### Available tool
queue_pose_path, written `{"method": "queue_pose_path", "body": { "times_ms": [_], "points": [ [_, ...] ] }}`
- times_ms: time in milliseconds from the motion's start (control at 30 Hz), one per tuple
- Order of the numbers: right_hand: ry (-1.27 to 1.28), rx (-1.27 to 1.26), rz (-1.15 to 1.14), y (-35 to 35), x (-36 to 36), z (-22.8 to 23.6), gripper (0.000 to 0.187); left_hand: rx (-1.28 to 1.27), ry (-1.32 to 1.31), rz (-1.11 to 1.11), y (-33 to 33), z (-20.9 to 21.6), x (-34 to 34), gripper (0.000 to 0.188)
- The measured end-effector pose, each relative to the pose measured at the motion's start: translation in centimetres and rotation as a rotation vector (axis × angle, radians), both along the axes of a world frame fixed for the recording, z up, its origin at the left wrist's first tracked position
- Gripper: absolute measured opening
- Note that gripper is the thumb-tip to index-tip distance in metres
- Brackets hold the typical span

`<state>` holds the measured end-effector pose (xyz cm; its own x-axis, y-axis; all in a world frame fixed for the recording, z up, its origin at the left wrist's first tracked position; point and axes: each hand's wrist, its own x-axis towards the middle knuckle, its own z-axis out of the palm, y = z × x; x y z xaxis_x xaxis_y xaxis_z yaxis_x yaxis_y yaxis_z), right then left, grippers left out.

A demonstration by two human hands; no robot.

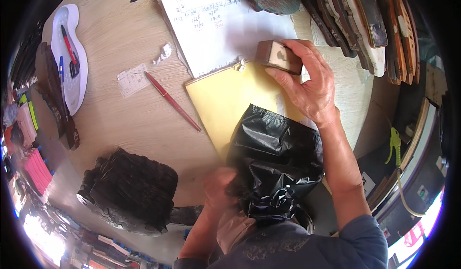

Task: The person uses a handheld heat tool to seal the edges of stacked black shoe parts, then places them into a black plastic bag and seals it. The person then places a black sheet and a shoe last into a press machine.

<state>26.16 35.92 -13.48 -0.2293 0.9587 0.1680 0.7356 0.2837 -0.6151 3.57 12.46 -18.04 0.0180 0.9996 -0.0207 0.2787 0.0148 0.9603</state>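
Note:
My right hand is closed round a small brown box-shaped block, thumb on its near side and fingers over the top. The block has a tan face with a dark mark and is over the top edge of a yellow folder. A crinkled black plastic bag lies across the folder's near part and hangs toward my lap. My left hand is beside the bag's lower left side, smeared by motion. A dark thing is against its fingers, too blurred to make out.
White written sheets lie beyond the folder. A dark red pen rests to its left. A stack of black sole-shaped pieces is at the near left, a white tray with pens at far left. Upright sole-shaped pieces crowd the far right.

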Motion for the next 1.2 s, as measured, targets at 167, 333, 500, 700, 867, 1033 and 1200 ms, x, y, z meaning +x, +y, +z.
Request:
{"method": "queue_pose_path", "body": {
  "times_ms": [167,333,500,700,867,1033,1200],
  "points": [
    [-0.069,0.02,0.201,0.7,0.5,-0.9,0.054,-0.084,-0.002,-0.02,-1.0,-0.3,-0.2,0.039],
    [-0.157,0.087,0.273,0.1,1.7,-0.5,0.056,-0.05,-0.045,-0.065,-1.3,0.0,0.6,0.044],
    [-0.187,0.078,0.21,-2.4,5.4,-0.2,0.056,-0.007,-0.052,-0.243,-1.2,0.9,3.6,0.031],
    [-0.195,-0.008,0.042,-5.7,9.4,-0.8,0.056,-0.068,-0.093,-0.19,-1.2,1.1,5.7,0.048],
    [-0.177,0.005,0.013,-6.7,9.9,-1.5,0.055,0.047,-0.086,-0.153,-0.7,0.9,5.9,0.024],
    [-0.154,0.021,-0.008,-6.8,9.6,-1.7,0.055,0.048,-0.103,-0.12,-0.7,0.9,6.1,0.026],
    [-0.172,0.04,-0.038,-6.8,8.3,-0.8,0.053,-0.022,-0.13,-0.112,-0.9,1.2,5.9,0.032]
  ]
}}
